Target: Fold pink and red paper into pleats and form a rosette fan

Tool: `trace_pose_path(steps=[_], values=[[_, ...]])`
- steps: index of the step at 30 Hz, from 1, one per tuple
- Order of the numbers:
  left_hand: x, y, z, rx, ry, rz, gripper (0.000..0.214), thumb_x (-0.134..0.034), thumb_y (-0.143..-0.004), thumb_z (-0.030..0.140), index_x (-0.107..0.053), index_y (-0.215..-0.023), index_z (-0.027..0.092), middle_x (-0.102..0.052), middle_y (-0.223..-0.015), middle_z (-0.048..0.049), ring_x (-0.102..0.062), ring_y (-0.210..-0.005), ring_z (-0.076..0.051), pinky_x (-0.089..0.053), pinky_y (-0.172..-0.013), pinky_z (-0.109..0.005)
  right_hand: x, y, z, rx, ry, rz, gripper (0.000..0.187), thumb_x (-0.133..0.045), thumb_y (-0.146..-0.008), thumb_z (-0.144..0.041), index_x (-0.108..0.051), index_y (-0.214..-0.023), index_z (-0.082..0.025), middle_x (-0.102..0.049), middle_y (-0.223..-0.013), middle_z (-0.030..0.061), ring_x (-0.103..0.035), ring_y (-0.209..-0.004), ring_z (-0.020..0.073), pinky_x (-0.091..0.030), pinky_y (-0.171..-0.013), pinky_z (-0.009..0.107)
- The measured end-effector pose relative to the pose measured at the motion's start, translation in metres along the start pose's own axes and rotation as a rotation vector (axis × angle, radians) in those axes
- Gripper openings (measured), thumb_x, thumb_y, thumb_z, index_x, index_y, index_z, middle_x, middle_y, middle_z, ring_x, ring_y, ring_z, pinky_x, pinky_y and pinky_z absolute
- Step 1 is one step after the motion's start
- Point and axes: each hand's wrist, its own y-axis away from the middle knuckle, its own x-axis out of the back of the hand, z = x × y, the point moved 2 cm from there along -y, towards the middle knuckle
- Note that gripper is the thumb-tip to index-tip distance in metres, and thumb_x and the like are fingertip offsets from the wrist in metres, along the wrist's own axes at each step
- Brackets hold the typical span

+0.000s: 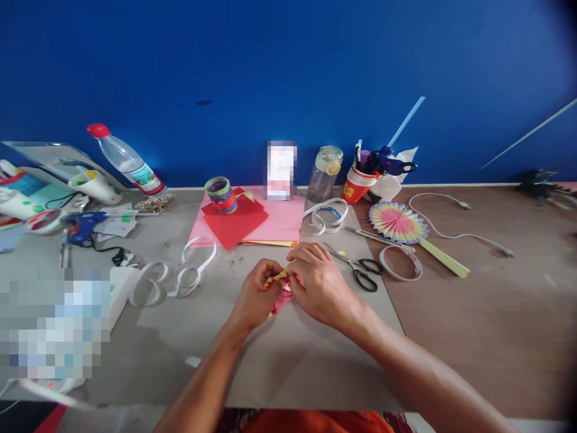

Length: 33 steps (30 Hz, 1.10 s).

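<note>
Both my hands meet over the grey mat (288,355) in the middle of the table. My left hand (256,297) is closed, pinching a folded piece of red and yellow paper (278,288). My right hand (318,282) is also closed on the same folded paper from the right, its fingers curled over the top. Most of the paper is hidden under the fingers. A pair of black-handled scissors (360,270) lies just to the right of my right hand.
Red and pink paper sheets (252,225) and a colourful tape roll (220,193) lie behind the hands. A pleated paper fan (399,222), a tape ring (401,263), a cup of tools (360,180), a jar (325,171), a tilted water bottle (126,161), a blue glue gun (83,224) and white ribbon loops (180,279) surround the mat.
</note>
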Motion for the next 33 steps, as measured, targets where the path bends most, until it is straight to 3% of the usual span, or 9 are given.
trace_pose_path(steps=[6, 13, 22, 29, 33], values=[[-0.001, 0.002, -0.001, 0.008, -0.018, -0.021, 0.012, -0.055, -0.072, 0.014, -0.051, -0.083, 0.019, -0.054, -0.074, 0.0022, -0.05, -0.063, -0.01, -0.04, -0.055, -0.019, -0.003, 0.0, -0.001, 0.013, 0.028, 0.013, 0.011, -0.052, -0.075, -0.009, -0.06, -0.076, -0.016, -0.063, -0.094, 0.0105, -0.05, -0.098, 0.0255, -0.036, -0.096, 0.045], [-0.002, 0.002, 0.001, 0.01, 0.061, -0.023, 0.023, -0.06, -0.071, 0.018, -0.047, -0.091, 0.021, -0.058, -0.086, 0.0003, -0.058, -0.079, -0.012, -0.045, -0.068, -0.022, -0.006, -0.001, 0.003, -0.042, 0.015, 0.004, 0.012, -0.051, -0.073, -0.008, -0.059, -0.075, -0.016, -0.062, -0.091, 0.0109, -0.051, -0.091, 0.0241, -0.039, -0.09, 0.042], [0.001, 0.005, 0.0, -0.029, 0.025, -0.076, 0.027, -0.058, -0.073, 0.013, -0.047, -0.096, 0.021, -0.058, -0.089, -0.0009, -0.057, -0.084, -0.014, -0.046, -0.071, -0.024, -0.004, -0.002, 0.008, -0.083, 0.004, -0.043, 0.01, -0.052, -0.072, -0.01, -0.057, -0.074, -0.017, -0.063, -0.092, 0.01, -0.053, -0.091, 0.0239, -0.036, -0.093, 0.042], [0.001, 0.006, 0.004, -0.04, -0.034, -0.076, 0.026, -0.055, -0.071, 0.009, -0.052, -0.094, 0.021, -0.058, -0.09, -0.0002, -0.057, -0.084, -0.013, -0.046, -0.074, -0.024, -0.007, -0.003, 0.014, -0.153, -0.117, -0.045, 0.013, -0.049, -0.068, -0.006, -0.051, -0.066, -0.019, -0.063, -0.089, 0.0087, -0.056, -0.085, 0.0204, -0.041, -0.082, 0.034], [0.002, 0.007, 0.003, -0.059, -0.076, -0.069, 0.023, -0.056, -0.072, 0.01, -0.055, -0.093, 0.02, -0.059, -0.085, 0.0008, -0.056, -0.075, -0.012, -0.044, -0.067, -0.022, -0.006, -0.005, 0.018, -0.212, -0.212, -0.037, 0.015, -0.047, -0.068, -0.005, -0.049, -0.063, -0.019, -0.063, -0.087, 0.008, -0.058, -0.08, 0.0179, -0.043, -0.076, 0.03]])
